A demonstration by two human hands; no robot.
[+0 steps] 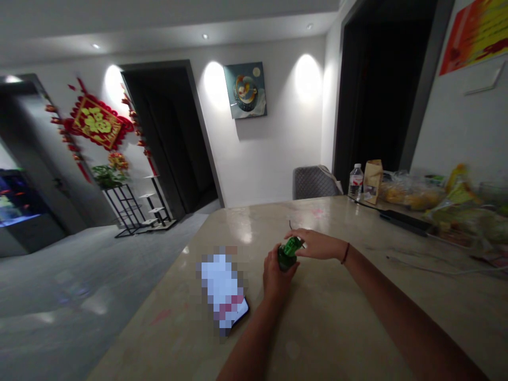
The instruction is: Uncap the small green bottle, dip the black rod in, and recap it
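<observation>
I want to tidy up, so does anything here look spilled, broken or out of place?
Nothing looks spilled or broken. The left hand and right hand hold a green bottle; a phone lies flat nearby. Only a faint pink smudge marks the table.

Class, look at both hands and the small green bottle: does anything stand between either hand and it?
Nothing visible does. The left hand wraps the lower part of the green bottle, and the right hand pinches its top. The phone lies apart on the table, to the left.
</observation>
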